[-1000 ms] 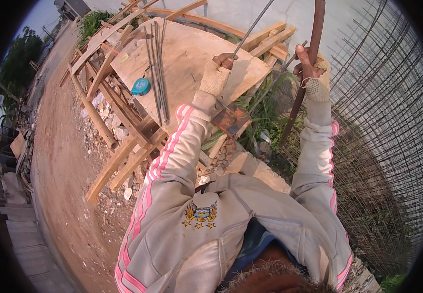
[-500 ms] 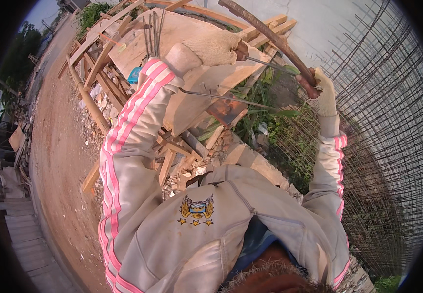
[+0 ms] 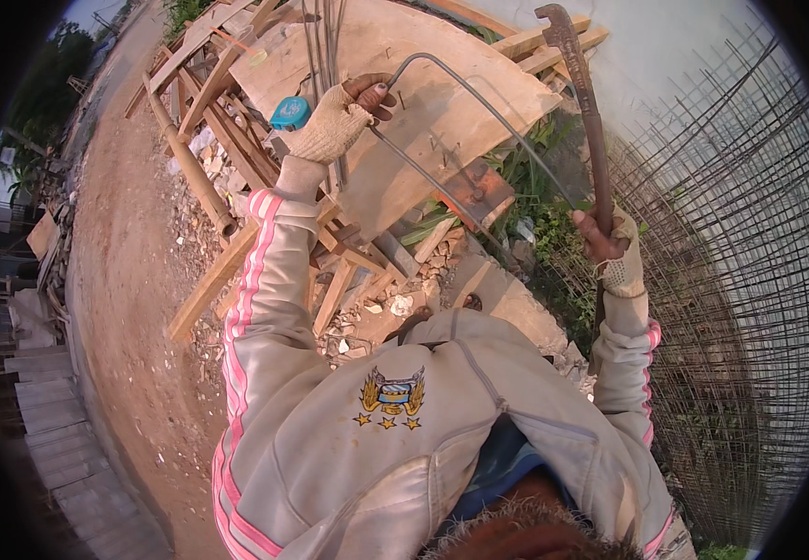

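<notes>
one bent rod (image 3: 517, 135), gripped by the left hand (image 3: 341, 119) over the wooden board (image 3: 376, 198), extends toward the right hand (image 3: 615, 246), which clutches a rusty bar (image 3: 593, 126) right of the board.

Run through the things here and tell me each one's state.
Left hand, gripping the bent rod
Right hand, closed around the dark bar
Bent rod, held up
Dark bar, hooked at its top end
Tape measure, lying on the board; extended or not, unclear
Board, sunlit, partly shadowed
Wooden beams, piled loosely
</notes>
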